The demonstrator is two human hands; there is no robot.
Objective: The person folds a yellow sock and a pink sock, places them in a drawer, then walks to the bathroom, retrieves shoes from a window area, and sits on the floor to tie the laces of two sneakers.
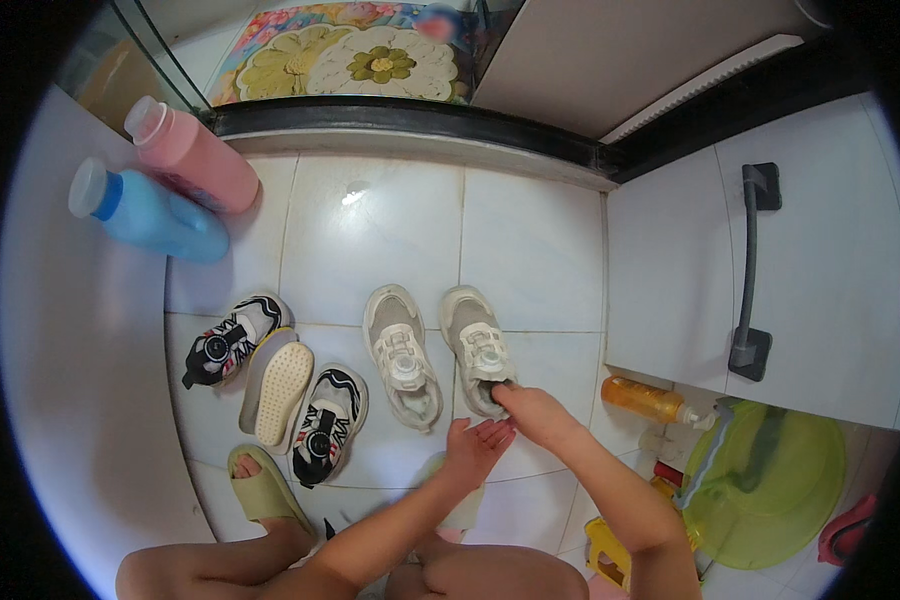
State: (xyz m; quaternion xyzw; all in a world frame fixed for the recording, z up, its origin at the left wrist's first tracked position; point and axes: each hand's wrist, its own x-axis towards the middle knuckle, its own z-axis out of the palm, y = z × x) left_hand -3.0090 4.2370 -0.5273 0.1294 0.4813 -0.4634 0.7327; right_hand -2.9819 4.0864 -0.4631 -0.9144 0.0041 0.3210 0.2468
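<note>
Two cream sneakers with mesh toes and round dial fasteners stand side by side on the white floor tiles, toes pointing away from me. My right hand (536, 418) is at the heel of the right-hand cream sneaker (474, 337), gripping its collar with a digit inside the opening. Palm up, my left hand (480, 448) lies just behind that heel, its fingers nearly touching my right hand and holding nothing. The left-hand cream sneaker (401, 349) stands untouched beside it. Further left are two black-and-white sneakers (232, 341), (331, 424) with a pair of insoles (283, 394) between them.
A blue bottle (161, 217) and a pink bottle (199, 165) stand at the left wall. To the right are a white cabinet with a grey handle (750, 270), an orange pump bottle (645, 399), a green basin (765, 487) and a yellow plastic stool (607, 551). A raised door sill (420, 142) crosses the far side.
</note>
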